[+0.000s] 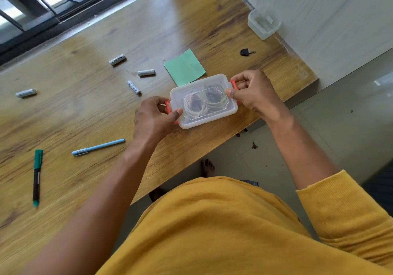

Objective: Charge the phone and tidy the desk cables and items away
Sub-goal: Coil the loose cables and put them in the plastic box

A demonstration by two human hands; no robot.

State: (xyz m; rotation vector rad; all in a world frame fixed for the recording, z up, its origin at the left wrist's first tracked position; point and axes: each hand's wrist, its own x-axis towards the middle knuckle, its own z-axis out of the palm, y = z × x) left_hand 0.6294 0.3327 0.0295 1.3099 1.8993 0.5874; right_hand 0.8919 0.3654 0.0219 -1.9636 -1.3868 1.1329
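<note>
Mustard-yellow top (212, 232), ribbed cuffs pushed up, seemingly knit; bare forearms.

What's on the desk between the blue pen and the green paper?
In the head view, the lidded clear box sits between the blue pen and the green paper, with the left hand gripping its near end.

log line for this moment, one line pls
phase: closing cable box | left hand: grips left clip | right hand: grips right clip | loose: batteries, pens, key
</note>
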